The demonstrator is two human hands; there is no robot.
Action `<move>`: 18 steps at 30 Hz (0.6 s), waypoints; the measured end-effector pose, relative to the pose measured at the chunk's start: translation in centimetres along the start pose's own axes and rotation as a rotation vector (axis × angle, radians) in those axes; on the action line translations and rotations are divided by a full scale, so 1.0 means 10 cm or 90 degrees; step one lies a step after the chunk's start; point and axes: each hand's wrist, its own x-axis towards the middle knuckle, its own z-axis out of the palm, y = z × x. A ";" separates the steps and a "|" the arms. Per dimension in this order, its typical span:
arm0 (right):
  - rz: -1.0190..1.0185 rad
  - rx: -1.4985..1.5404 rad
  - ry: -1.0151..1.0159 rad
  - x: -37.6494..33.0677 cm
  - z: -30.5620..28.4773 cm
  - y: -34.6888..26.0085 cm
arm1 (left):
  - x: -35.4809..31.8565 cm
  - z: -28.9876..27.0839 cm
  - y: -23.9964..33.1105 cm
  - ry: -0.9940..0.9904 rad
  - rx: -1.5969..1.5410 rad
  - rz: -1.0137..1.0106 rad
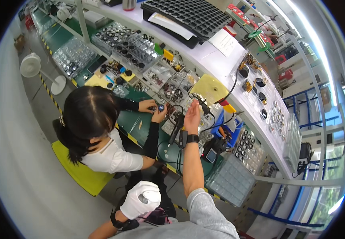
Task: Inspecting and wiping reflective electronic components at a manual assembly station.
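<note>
My left hand (140,200), in a white glove, is held low in front of me. Its fingers curl around a small greyish piece (144,197), mostly hidden by the glove. My bare right hand (192,118) reaches over the green workbench (134,133), fingers stretched toward a round ring-like part (198,97) beside a yellow sheet (209,89); whether they touch it I cannot tell. Black cables and a dark handheld tool (176,129) lie by my right wrist. To my left, a seated person's hands (153,109) hold a small dark round part (161,108).
Trays of small round parts (130,51) cover the far bench. A white shelf (256,103) runs above it on the right, bearing a black grid tray (188,18). A blue bin (228,129) and a clear compartment box (230,179) sit right of my arm. A yellow-green chair (77,171) stands left.
</note>
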 end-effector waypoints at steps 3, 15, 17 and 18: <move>0.023 0.104 -0.038 0.05 0.13 -0.06 | 0.03 0.05 -0.02 -0.011 -0.023 -0.015; -0.026 0.267 -0.168 0.55 0.19 -0.31 | 0.06 0.15 -0.11 0.001 -0.045 -0.013; -0.062 0.225 -0.142 0.54 0.24 -0.20 | 0.08 0.16 -0.15 0.009 -0.042 0.030; -0.096 0.183 -0.123 0.47 0.29 -0.14 | 0.07 0.15 -0.13 0.016 -0.029 0.011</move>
